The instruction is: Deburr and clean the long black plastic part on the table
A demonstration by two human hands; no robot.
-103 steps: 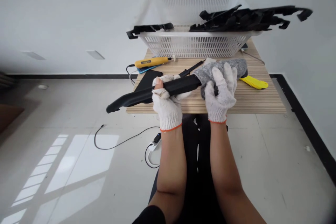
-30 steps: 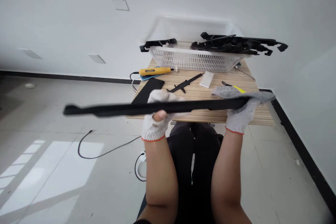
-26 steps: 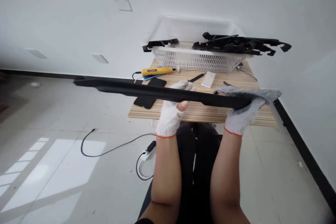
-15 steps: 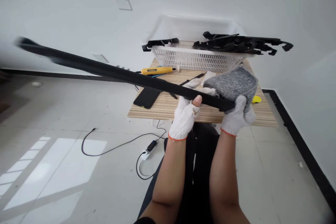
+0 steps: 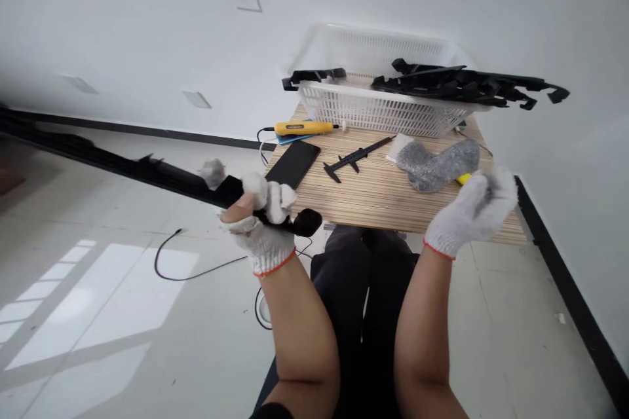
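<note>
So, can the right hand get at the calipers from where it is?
Probably yes. The right hand looks free, and the calipers lie uncovered on the table. The grey cloth lies between them, but low enough to pass over. The left hand holds the black strip off to the side.

White knit gloves over dark clothing.
Thin orange edging rounds the ribbed cuffs on the left hand [image 5: 265, 232] and right hand [image 5: 472, 213]; the left thumb shows bare; black trousers [image 5: 381, 275], short black sleeve [image 5: 272, 412].
</note>
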